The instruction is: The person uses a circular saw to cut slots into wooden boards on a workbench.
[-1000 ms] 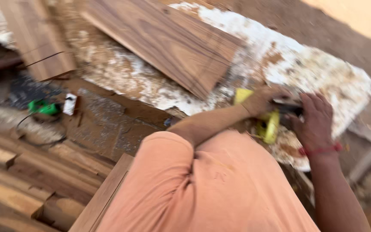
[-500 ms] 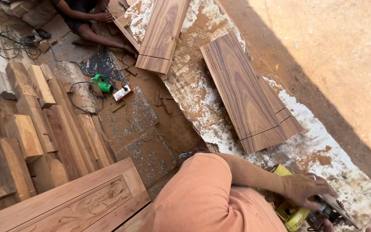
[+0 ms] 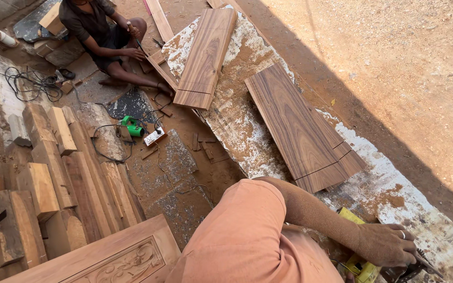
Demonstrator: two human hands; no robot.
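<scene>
My left hand (image 3: 389,243), with a ring on one finger, is closed over a yellow power tool (image 3: 360,267) at the lower right, on a sawdust-covered white slab (image 3: 394,194). The arm reaches there from my orange sleeve. The tool's dark front end pokes out under my fingers. My right hand is out of sight. A dark-grained wooden plank (image 3: 294,126) lies on the slab just beyond my arm, stacked on another one.
A second plank (image 3: 205,55) lies farther up the slab. Another person (image 3: 98,26) sits at the top left working on wood. A green power tool (image 3: 131,126), a white socket box (image 3: 154,136) and cables lie on the ground. Timber blocks (image 3: 53,167) and a carved panel (image 3: 121,259) fill the left.
The view has swung up and out, showing more of the yard and the seated person. My right hand has left the picture. My left hand stays on the yellow tool.
</scene>
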